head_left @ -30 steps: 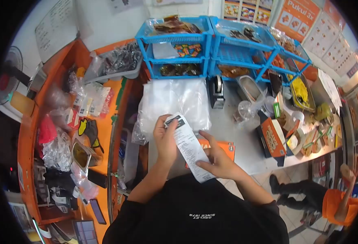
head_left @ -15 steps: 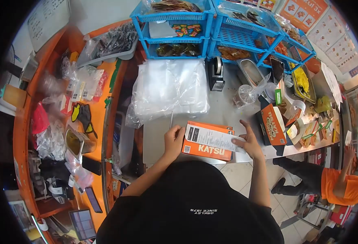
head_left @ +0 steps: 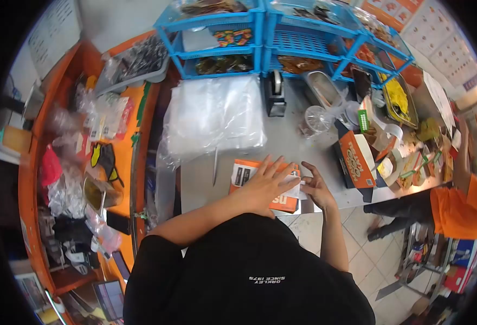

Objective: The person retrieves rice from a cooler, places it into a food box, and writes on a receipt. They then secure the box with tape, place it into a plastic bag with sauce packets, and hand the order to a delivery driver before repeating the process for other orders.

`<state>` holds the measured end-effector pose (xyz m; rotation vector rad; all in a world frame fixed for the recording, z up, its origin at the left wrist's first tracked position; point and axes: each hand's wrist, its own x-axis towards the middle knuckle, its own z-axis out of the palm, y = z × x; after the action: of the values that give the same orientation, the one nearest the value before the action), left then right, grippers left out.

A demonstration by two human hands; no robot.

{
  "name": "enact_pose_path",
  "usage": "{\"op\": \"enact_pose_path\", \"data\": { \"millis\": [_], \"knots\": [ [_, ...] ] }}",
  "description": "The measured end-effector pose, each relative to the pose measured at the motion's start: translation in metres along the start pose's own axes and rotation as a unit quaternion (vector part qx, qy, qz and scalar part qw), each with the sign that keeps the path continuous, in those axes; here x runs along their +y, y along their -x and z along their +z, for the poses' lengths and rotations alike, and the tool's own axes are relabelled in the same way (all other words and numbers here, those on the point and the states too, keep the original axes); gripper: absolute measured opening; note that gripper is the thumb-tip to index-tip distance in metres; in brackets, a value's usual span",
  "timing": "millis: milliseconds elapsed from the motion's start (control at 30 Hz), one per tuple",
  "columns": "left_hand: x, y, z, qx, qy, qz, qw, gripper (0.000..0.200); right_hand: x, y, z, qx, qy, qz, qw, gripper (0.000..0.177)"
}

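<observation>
An orange box with white lettering lies on the metal counter in front of my body. A printed paper receipt runs across its top, mostly covered by my left hand, which presses flat with fingers spread. At the box's right edge, my right hand has its thumb at the receipt's loose end; its index finger reaches out away from the paper. The pinch itself is partly hidden. Just left of the box, a thin metal rod-like tool rests on the counter beside clear plastic bags.
Behind the bags stand blue stacked racks and a black tape dispenser. An open orange-and-black box sits right, near a yellow-filled tray. An orange shelf with packets flanks the left. A person in an orange shirt stands right.
My left hand has moved from the box's left edge onto its top, over the receipt. My right hand stays at the receipt's right end. The view has shifted slightly.
</observation>
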<state>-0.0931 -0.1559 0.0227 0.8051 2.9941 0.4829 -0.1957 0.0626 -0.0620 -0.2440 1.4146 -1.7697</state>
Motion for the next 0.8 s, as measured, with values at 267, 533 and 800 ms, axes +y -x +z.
{"op": "enact_pose_path", "data": {
  "millis": [267, 533, 800],
  "knots": [
    [-0.015, -0.011, -0.049, 0.029, 0.107, 0.026, 0.993, 0.086, -0.043, 0.026, -0.007, 0.051, 0.019, -0.070, 0.996, 0.028],
    [-0.006, -0.005, -0.115, 0.016, 0.120, 0.028, 0.992, 0.090, -0.099, 0.013, 0.059, -0.208, 0.100, -0.098, 0.968, 0.029],
    [0.011, 0.000, -0.126, 0.074, 0.127, -0.026, 0.989, 0.091, -0.056, -0.007, 0.066, -0.128, 0.066, -0.062, 0.988, 0.033]
  ]
}}
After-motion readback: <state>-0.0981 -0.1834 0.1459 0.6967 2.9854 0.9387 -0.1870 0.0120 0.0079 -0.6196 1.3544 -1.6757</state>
